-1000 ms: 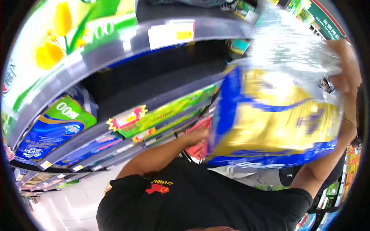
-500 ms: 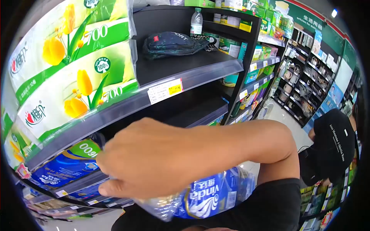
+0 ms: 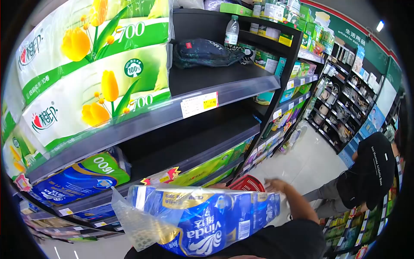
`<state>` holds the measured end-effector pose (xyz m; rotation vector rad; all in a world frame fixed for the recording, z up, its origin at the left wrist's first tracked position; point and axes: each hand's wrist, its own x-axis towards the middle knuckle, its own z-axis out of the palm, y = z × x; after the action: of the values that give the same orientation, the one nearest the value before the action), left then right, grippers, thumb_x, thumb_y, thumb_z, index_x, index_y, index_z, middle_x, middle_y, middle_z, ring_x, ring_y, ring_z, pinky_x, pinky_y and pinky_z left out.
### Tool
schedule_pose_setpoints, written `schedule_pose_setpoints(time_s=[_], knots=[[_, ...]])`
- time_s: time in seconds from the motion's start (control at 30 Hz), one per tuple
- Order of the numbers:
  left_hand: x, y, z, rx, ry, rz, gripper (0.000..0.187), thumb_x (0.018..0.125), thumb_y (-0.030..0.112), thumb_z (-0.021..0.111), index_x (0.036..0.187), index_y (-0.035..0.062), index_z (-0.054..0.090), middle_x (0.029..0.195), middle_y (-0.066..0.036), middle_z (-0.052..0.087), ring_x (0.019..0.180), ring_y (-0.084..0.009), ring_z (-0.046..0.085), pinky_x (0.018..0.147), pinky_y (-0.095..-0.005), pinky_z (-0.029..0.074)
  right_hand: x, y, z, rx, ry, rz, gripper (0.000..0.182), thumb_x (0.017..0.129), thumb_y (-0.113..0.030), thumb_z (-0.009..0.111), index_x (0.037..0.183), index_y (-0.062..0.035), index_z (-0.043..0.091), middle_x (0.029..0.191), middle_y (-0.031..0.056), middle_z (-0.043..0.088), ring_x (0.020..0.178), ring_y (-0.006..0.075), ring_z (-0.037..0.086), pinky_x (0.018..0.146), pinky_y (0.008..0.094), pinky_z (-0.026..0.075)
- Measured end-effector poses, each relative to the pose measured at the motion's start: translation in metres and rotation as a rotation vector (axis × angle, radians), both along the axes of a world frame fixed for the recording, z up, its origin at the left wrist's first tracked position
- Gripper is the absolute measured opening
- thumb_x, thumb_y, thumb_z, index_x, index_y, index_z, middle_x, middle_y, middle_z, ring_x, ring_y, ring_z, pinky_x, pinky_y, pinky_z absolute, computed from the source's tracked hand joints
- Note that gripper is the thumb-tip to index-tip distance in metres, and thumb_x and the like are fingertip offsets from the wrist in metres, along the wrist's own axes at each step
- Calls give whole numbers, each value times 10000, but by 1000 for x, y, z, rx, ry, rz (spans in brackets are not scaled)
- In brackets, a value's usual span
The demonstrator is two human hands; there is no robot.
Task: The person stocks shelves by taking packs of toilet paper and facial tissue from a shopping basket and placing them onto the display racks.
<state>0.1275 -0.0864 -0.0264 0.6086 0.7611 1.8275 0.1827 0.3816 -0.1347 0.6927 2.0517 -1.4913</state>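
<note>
A: Pos. of the Vinda pack [image 3: 233,220]?

B: Across the front of the black shirt [image 3: 297,235], lettering inverted; loose wrap [image 3: 140,224] projects at its L end.

A: Fingers?

B: R hand [image 3: 276,185]: at the pack's far R end, beside the red basket [image 3: 248,185]; fingers partly hidden, so can't tell whether they grip pack, basket or neither. L hand [image 3: 219,186]: prob. the strip of skin above the pack's upper edge; remainder occluded, finger state can't be told.

A: Principal hazard?

B: Slippage, prob. Cause: slick film + bulky form; w/ weak support at one end, the pack could tip & drop to the floor [image 3: 308,155].

A: Secondary?

B: (i) Wrap could snag on the shelf rail [image 3: 215,151] or the red-and-yellow tag [image 3: 172,175] & tear, if swung too close. (ii) Pack hides part of the basket, i.e. a knock against it might go unseen.
</note>
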Motion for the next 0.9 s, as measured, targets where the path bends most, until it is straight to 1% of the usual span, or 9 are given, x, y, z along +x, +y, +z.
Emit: schedule_pose_setpoints(time_s=[0.17,0.23,0.27,0.37,0.5,0.63,0.7,0.77,0.9], knots=[[-12,46,-23,8,-151,-199,664,996,532,334,1105,-35,663,1282,-240,590,1203,-330,565,1024,-453,433,95,-56,-80,-560,-63,-389,488,975,-474,502,1139,-39,651,959,96,678,803,194,626,681,335,523],[-24,61,-51,68,-293,-257,668,997,531,329,1104,-38,662,1288,-244,587,1209,-334,563,1027,-457,432,110,-70,-83,-641,-41,-474,488,977,-473,498,1148,-39,644,973,98,674,818,198,624,695,339,520],[-32,66,-67,148,-406,-290,674,1002,494,320,999,-73,685,1248,-305,585,1185,-386,569,1048,-528,401,114,-75,-82,-668,-30,-500,488,978,-472,496,1152,-39,641,980,100,672,826,201,623,702,342,519],[-26,65,-53,362,-620,-271,683,992,515,329,1031,-76,670,1261,-298,581,1207,-414,542,1053,-551,384,120,-80,-81,-713,6,-550,489,980,-469,490,1166,-40,632,1002,103,666,849,207,620,723,349,514],[-13,27,-20,240,-518,36,735,953,598,357,1111,-62,639,1290,-279,561,1275,-394,486,1099,-535,328,118,-80,-76,-759,53,-584,490,984,-465,482,1184,-40,619,1030,108,659,880,216,616,752,358,508],[18,5,20,483,-336,375,790,930,698,315,1255,38,601,1351,-202,531,1355,-345,404,1163,-537,225,110,-79,-67,-795,109,-597,491,987,-462,474,1201,-40,607,1058,113,651,911,224,611,780,368,502],[10,-31,29,455,-194,346,840,911,749,291,1264,52,601,1395,-178,515,1367,-286,409,1160,-533,253,102,-79,-60,-819,147,-587,492,988,-460,470,1210,-40,600,1073,116,647,926,229,609,795,372,499],[11,-59,50,457,37,410,866,877,796,258,1366,137,534,1480,-170,426,1436,-300,298,1172,-606,128,92,-76,-49,-838,195,-569,493,990,-458,466,1219,-41,594,1087,118,643,941,233,607,809,377,496],[23,-103,37,510,134,695,898,890,788,241,1368,75,505,1375,-202,521,1364,-346,401,1146,-598,237,63,-67,-17,-861,313,-528,496,993,-455,458,1237,-41,582,1115,123,636,972,241,603,837,386,490]])
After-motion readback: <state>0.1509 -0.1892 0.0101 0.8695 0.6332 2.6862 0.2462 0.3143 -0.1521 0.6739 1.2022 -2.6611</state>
